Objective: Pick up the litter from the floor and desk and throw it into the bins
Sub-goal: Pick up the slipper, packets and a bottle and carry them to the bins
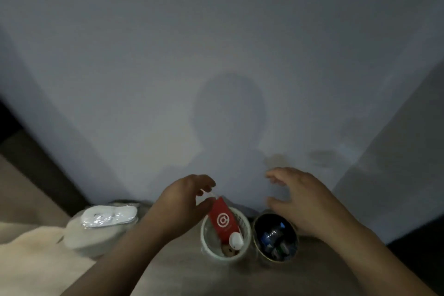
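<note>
The left hand (177, 202) pinches the top end of a red packet (222, 220) between thumb and curled fingers (206, 181). The packet is flat and oblong, with a white ringed logo on its face. It hangs tilted, its lower end down inside the white bin (203, 229). A white rounded piece (236, 240) sits at that end; I cannot tell if it belongs to the packet. The right hand (305, 202) hovers with fingers spread, holding nothing, above the dark bin (255, 235), which stands just beside the white bin and holds plastic bottles (274, 235). Both bins stand on the floor (182, 271) against a pale wall (216, 55).
</note>
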